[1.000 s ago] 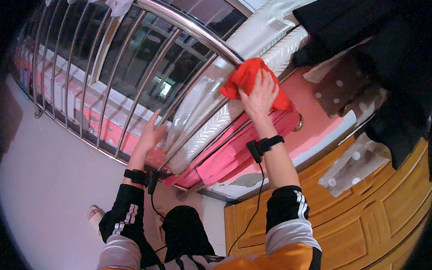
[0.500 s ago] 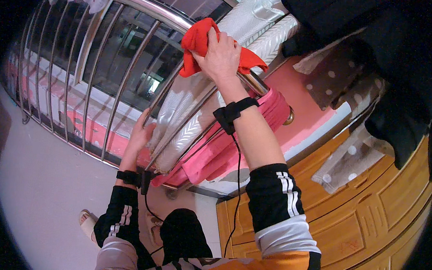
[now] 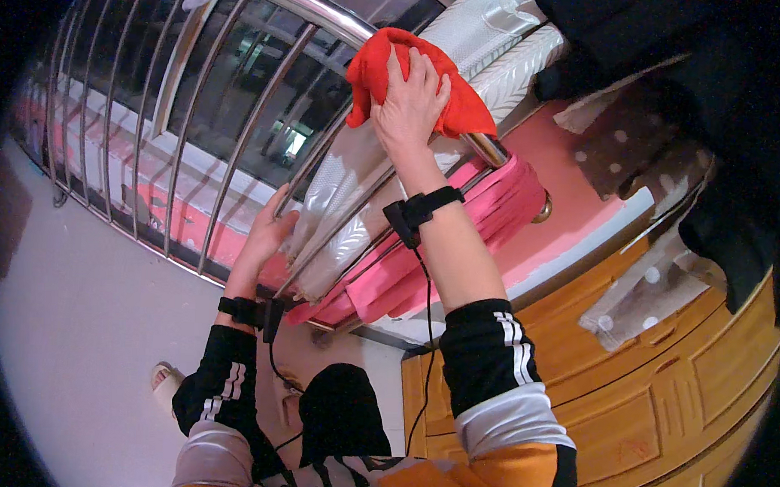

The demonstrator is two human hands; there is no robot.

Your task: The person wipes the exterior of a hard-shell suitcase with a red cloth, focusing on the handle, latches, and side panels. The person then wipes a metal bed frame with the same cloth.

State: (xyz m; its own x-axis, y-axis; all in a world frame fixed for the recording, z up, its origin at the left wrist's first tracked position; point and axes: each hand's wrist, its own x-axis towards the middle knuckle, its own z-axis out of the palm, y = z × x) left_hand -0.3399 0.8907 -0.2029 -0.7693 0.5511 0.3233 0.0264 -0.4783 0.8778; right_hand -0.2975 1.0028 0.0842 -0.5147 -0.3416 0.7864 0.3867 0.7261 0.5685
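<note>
A red cloth [image 3: 460,96] is draped over the thick metal top rail [image 3: 329,16] of a barred railing, close to the rail's right end. My right hand [image 3: 409,102] lies over it, fingers bent and pressing the fabric around the rail. Lower down and to the left, my left hand [image 3: 268,231] is at one of the thin upright bars [image 3: 325,148], its fingers and thumb on either side of it. Each wrist wears a black strap with a small cabled device.
Behind the bars are a window [image 3: 250,75] and rolled silvery-white sheets [image 3: 499,63]. Pink fabric [image 3: 495,196] hangs on the railing's right end. Dark garments [image 3: 663,47] and a dotted cloth [image 3: 637,308] hang over a wooden cabinet [image 3: 573,404] at right.
The red cloth has gone from bunched to more spread out over the rail, with my right hand's fingers flatter on it. The whole view has shifted slightly. My left hand stays at the bar.
</note>
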